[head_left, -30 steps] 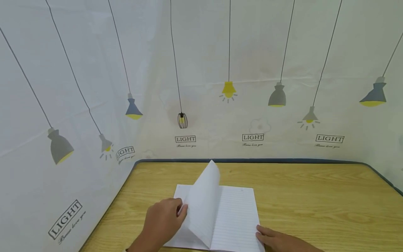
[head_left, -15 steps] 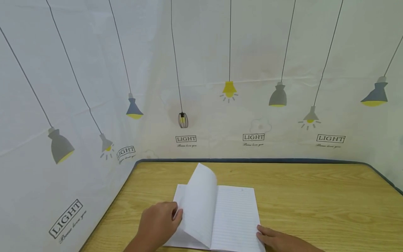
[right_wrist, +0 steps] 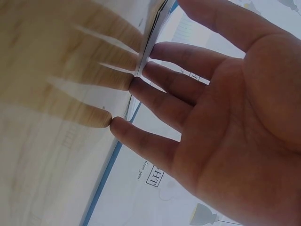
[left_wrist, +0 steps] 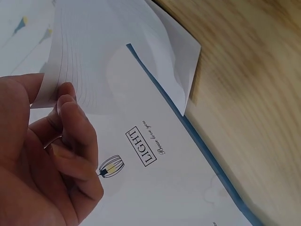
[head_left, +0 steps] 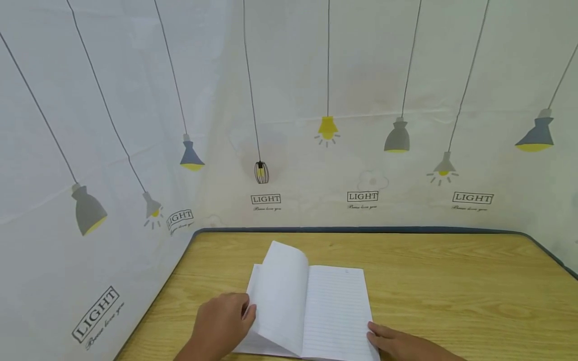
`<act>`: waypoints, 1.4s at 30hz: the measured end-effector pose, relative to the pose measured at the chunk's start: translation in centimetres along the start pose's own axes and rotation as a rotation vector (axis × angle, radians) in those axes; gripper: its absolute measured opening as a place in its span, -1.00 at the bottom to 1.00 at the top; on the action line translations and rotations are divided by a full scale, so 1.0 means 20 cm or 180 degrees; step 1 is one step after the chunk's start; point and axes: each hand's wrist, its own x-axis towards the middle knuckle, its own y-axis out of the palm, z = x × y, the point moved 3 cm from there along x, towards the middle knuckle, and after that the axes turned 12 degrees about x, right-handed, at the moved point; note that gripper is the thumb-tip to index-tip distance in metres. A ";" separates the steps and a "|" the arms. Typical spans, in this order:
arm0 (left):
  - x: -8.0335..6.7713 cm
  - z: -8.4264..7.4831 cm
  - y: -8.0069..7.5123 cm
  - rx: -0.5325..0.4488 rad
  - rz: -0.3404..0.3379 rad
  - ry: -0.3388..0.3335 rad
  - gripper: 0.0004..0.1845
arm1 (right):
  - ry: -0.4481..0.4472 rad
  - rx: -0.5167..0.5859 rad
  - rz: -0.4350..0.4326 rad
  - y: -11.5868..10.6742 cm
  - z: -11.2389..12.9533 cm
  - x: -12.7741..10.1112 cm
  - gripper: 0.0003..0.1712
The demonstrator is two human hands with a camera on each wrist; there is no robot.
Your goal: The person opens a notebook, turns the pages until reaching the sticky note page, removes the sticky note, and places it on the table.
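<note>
A lined notebook [head_left: 338,311] lies spread on the table near its front side. One white page [head_left: 285,296] stands curved up over its left half, the top corner bent toward the left. My left hand [head_left: 222,320] pinches that page at its outer edge; the left wrist view shows the thumb and index finger with the paper [left_wrist: 89,52] between them. At the notebook's right edge rests my right hand [head_left: 399,345]. Seen from the right wrist, its fingers [right_wrist: 162,101] are straight, the tips touching the table and the notebook's edge [right_wrist: 151,40].
The wood-grain table [head_left: 451,281] has a dark blue edge strip [head_left: 361,230]. White curtain-like sheeting [head_left: 293,75] printed with hanging lamps and "LIGHT" labels stands behind and to the left of the table, with more at the far right.
My left hand has moved left and slightly down with the page, which now leans further over the left half. My right hand stays at the notebook's right edge.
</note>
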 end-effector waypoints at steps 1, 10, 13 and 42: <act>0.00 0.00 0.00 0.0006 0.0031 -0.0006 -0.47 | -0.0026 -0.0004 0.0007 0.00 0.01 0.00 -0.16; -0.01 0.01 0.02 -0.0040 0.0422 -0.0110 -0.53 | 0.0065 -0.0149 0.0001 0.03 -0.09 0.04 -0.07; -0.02 0.02 0.04 0.0009 0.0486 -0.0098 -0.53 | 0.0101 -0.0130 0.0018 0.04 -0.12 0.05 -0.06; -0.03 0.05 0.11 0.0266 0.0869 -0.0029 -0.59 | 0.0183 -0.0063 0.0054 -0.10 0.29 -0.04 -0.16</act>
